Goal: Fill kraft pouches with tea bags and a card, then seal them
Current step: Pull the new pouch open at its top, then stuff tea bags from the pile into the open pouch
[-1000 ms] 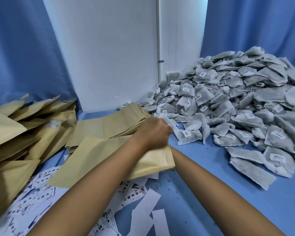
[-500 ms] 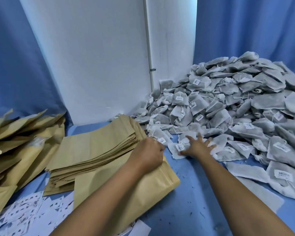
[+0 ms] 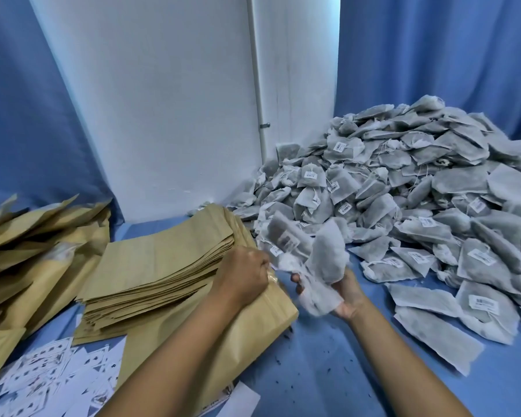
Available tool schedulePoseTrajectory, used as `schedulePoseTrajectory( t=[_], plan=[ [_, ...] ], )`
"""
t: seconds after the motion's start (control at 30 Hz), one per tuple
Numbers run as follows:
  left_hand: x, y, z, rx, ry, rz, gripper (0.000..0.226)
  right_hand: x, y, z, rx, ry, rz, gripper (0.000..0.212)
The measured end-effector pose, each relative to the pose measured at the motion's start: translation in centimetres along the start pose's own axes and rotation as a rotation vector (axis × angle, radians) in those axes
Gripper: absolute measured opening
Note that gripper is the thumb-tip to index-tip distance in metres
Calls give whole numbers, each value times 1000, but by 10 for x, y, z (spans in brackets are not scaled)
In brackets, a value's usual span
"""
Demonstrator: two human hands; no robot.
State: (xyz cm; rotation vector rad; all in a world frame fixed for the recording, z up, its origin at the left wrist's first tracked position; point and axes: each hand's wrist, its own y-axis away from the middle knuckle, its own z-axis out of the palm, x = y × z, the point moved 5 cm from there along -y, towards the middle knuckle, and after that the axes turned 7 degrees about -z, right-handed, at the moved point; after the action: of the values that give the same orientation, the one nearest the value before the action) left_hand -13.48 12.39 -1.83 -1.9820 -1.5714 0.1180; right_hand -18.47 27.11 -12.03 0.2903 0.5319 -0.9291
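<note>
Head view: filling a pouch.
Left hand [image 3: 242,276]: grips the kraft pouch [image 3: 238,332] mouth.
Right hand [image 3: 343,293]: clutches several tea bags [image 3: 313,260] beside it.
Advice: hold the mouth wide; feed the bags in together.

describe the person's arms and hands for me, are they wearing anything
Both forearms are bare up to the frame's edge, with no sleeves in view. The left hand and right hand show no gloves, and no watch or bracelet at either wrist. Rings cannot be ruled out.
</note>
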Motion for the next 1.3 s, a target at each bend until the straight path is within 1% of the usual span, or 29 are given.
schedulePoseTrajectory(
  t=[0.07,0.13,0.2,0.27,0.3,0.33,0.37,0.43,0.47,0.5,0.57,0.6,0.63,0.7,0.73,0.8,0.83,0.87,0.9,0.93,0.97,1.0,1.03,1.07,1.1,1.13,1.2,1.23,1.3],
  plan=[
    [2,4,-10,83,46,35,30,16,6,4,-19,236,89,65],
    [3,11,-20,123,78,82,30,23,7,7,22,455,195,41],
    [3,17,-30,149,93,119,26,23,6,13,69,589,249,23],
    [7,23,-34,153,98,160,21,28,5,32,20,819,316,16],
    [13,26,-33,139,99,189,20,32,4,46,-62,1011,321,7],
    [20,27,-30,121,100,224,21,36,-1,57,-121,1225,304,7],
    [28,29,-28,108,107,253,22,36,-6,67,-141,1456,243,16],
    [36,28,-29,126,156,260,22,41,-9,86,-115,1627,139,19],
    [34,26,-34,160,179,243,22,42,-8,91,-136,1574,127,21],
    [29,23,-41,189,191,223,22,43,-6,97,-173,1450,113,27],
    [11,20,-56,241,188,181,21,36,5,100,-329,1086,166,43],
    [3,19,-61,263,186,157,20,30,10,101,-373,972,204,48],
    [-2,20,-64,275,187,138,19,24,10,101,-377,986,219,47],
    [2,21,-62,269,202,145,18,25,6,99,-384,1167,282,33],
    [10,21,-58,250,212,168,18,30,6,99,-366,1261,332,31],
    [26,19,-45,195,181,217,18,44,-2,91,-303,1489,383,39],
    [30,17,-39,178,135,228,18,48,-3,88,-250,1514,392,39],
    [30,15,-34,164,91,229,19,47,-3,86,-216,1454,404,31],
    [25,13,-32,160,64,217,22,43,-4,86,-257,1328,369,18],
    [15,11,-30,172,59,188,23,32,-6,85,-302,1161,246,8],
    [4,9,-30,189,69,138,23,15,-14,79,-258,954,87,10],
    [-8,6,-30,203,79,79,21,-7,-24,68,-159,847,-75,17],
    [-17,3,-29,206,83,28,19,-26,-37,52,-26,871,-220,22],
    [-22,0,-28,200,78,1,19,-39,-49,34,111,1009,-331,23],
    [-24,-3,-26,191,66,-2,20,-46,-60,18,232,1178,-376,23],
    [-25,-5,-25,177,54,6,20,-46,-75,3,316,1298,-358,31],
    [-27,-9,-20,150,37,24,19,-39,-107,-24,413,1414,-248,63],
    [-31,-11,-16,134,23,22,17,-36,-120,-34,447,1459,-215,74],
    [-40,-19,-9,92,-24,4,14,-34,-143,-51,501,1520,-195,85]
  ],
)
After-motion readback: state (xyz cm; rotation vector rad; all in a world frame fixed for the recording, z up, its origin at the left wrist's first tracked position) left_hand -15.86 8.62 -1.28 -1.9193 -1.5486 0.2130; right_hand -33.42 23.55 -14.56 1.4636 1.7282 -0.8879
